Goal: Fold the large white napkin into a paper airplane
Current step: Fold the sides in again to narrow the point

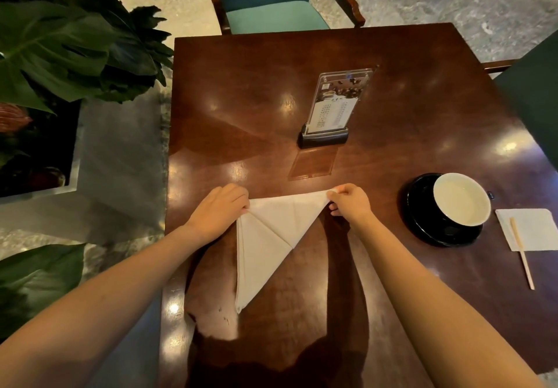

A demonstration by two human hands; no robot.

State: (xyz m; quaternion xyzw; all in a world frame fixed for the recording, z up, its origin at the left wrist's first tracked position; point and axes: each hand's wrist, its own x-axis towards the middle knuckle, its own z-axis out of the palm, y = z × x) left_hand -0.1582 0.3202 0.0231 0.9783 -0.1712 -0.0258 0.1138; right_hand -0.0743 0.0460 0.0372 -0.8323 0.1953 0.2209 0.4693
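The large white napkin (267,242) lies on the dark wooden table (392,109), folded into a long triangle whose point aims toward me. A diagonal crease runs across its upper half. My left hand (219,211) presses down on the napkin's far left corner with curled fingers. My right hand (350,199) pinches the far right corner between thumb and fingers, holding that tip slightly off the table.
A menu stand (330,109) stands mid-table beyond the napkin. To the right sit a white cup (462,199) on a black saucer (422,221), a small napkin (534,230) and a wooden stirrer (524,259). A teal chair (271,7) faces me; plants (60,46) crowd the left.
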